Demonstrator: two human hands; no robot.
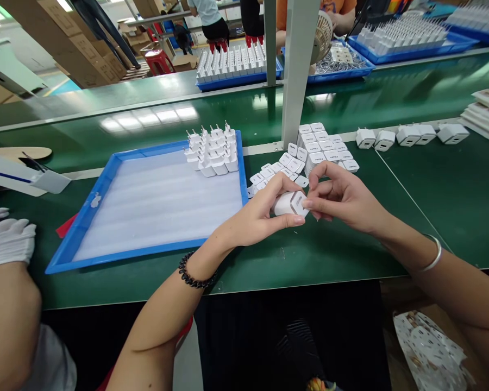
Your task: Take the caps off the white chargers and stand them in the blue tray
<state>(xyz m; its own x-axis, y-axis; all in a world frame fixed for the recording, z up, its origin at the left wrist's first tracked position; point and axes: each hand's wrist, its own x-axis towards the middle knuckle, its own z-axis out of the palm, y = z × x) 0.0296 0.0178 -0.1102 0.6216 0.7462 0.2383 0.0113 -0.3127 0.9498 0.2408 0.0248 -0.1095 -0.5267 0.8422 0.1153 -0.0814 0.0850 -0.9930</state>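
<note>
My left hand (pixel 255 214) is closed around a white plug charger (pixel 284 204), with its thumb along the near side. The charger's flat printed end (pixel 299 203) faces right, and a thin grey line runs round it. At that end my right hand (pixel 344 198) has its thumb and fingers pinched together, touching the edge; its fingertips are partly hidden. Just behind my hands lie loose white end caps (pixel 287 160) with small dark slots, and neat stacks of similar caps (pixel 324 144).
A blue tray (pixel 146 247) with a white liner stands left, holding chargers (pixel 212 152) prongs up in its far right corner. Several chargers (pixel 415 134) line the right back. A metal post (pixel 299 76) rises behind. Another person's gloved hand (pixel 8 239) rests at left.
</note>
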